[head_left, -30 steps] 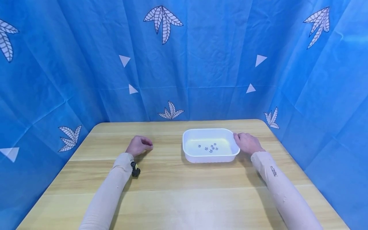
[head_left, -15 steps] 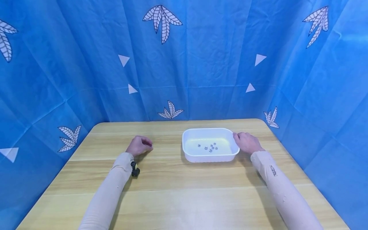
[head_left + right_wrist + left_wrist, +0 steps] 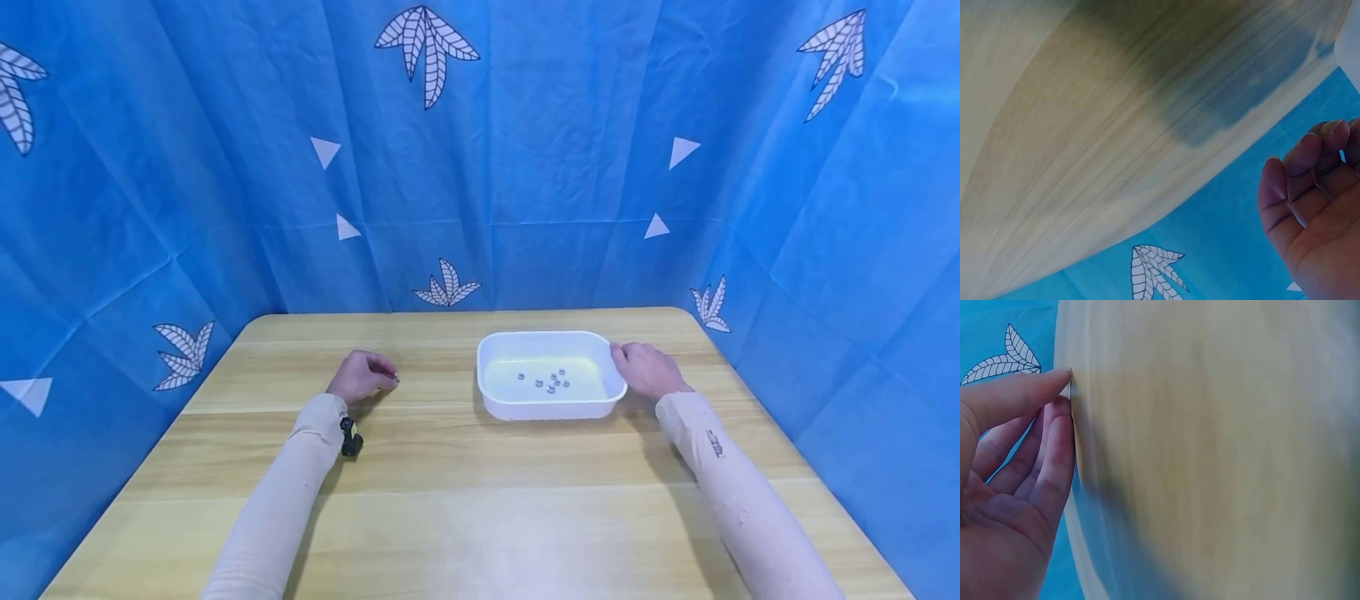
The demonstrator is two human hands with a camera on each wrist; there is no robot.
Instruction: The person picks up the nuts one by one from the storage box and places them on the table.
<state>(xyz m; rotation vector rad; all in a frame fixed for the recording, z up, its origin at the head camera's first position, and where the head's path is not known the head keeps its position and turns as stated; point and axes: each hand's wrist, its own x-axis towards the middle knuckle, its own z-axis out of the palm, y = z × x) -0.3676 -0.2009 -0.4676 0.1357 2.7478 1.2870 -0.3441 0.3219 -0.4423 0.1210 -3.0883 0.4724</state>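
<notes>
My left hand (image 3: pixel 362 375) is low over the left half of the table. Its thumb and fingertips pinch a tiny silvery piece (image 3: pixel 397 379), mostly covered and too small to name. In the left wrist view, the thumb tip meets the fingers, the others loosely bent. A white plastic basin (image 3: pixel 546 411) stands right of centre, with several small silvery pieces (image 3: pixel 539 383) scattered on its floor. At its right end my right hand (image 3: pixel 648 369) grips the rim, thumb over the edge. The right wrist view shows curled fingers (image 3: pixel 1275 187) beside a white corner of the basin.
The wooden table (image 3: pixel 480 500) has rounded far corners. Blue curtains (image 3: pixel 525 167) with white leaf prints hang behind it and along both sides. A small black device (image 3: pixel 350 437) is strapped at the left wrist.
Both hands and the basin stay in place, apart from a slight shift of the whole view. A small shiny spot shows more clearly at the left fingertips.
</notes>
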